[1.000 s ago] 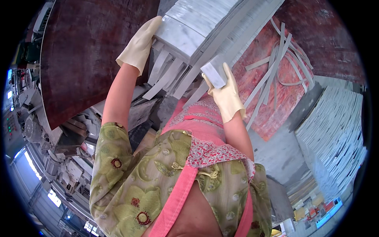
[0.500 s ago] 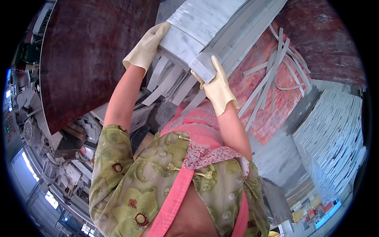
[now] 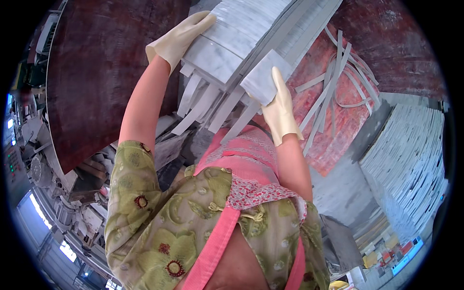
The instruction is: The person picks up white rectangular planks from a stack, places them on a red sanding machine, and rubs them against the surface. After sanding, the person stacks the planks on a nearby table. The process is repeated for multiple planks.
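Note:
In a cream rubber glove, my right hand [image 3: 280, 115] grips a square white-grey marble tile [image 3: 265, 77], thumb along its right edge. The tile is tilted, beside the near end of a row of marble tiles [image 3: 249, 21]. My left hand [image 3: 183, 36], gloved alike, reaches to the left side of that row, its fingers stretched out and touching the edge near the front tile [image 3: 215, 59]. Long grey strips [image 3: 195, 113] stick out toward me from beneath the tiles. The underside of the held tile and the fingers behind it are hidden.
Right of the tiles, loose grey strips [image 3: 333, 82] lie tangled on a red mottled board [image 3: 321, 145]. A tall stack of thin pale slabs [image 3: 406, 164] stands at the right. Dark red-brown panels [image 3: 111, 72] flank the work area. Stone offcuts [image 3: 84, 212] are piled at the left.
The right hand has drawn the tile away from the row, to the right, and turned its broad face up. My left hand has shifted slightly up and left along the row's side.

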`<state>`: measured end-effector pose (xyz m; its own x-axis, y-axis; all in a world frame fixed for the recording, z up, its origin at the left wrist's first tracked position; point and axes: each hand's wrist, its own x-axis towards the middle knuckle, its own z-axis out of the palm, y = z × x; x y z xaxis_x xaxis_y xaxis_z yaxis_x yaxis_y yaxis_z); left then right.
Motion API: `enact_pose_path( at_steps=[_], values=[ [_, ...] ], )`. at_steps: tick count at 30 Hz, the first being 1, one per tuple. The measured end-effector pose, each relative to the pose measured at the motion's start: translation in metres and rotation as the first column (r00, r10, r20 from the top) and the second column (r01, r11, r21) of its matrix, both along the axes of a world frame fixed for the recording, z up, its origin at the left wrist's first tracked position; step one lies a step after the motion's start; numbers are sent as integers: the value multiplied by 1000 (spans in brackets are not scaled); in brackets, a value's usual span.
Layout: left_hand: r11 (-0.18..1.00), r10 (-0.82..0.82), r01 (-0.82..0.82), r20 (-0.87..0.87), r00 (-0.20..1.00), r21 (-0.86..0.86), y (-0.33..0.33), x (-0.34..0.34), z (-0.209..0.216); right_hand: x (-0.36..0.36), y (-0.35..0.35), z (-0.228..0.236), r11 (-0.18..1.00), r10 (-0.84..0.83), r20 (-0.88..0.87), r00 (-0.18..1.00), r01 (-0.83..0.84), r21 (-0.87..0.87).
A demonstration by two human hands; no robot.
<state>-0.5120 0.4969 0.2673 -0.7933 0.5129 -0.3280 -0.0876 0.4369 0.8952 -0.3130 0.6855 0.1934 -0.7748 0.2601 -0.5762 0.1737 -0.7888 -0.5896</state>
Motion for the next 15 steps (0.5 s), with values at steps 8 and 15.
enact_pose_path(
  at_steps=[8,15],
  values=[
    [998,11,-22,159,987,66,5,-9,-16,-6,-24,-39,877,131,-31,991,-101,471],
    [993,-20,7,106,994,116,4,-15,-34,8,-1,5,991,56,-19,998,-53,119]
  ],
)
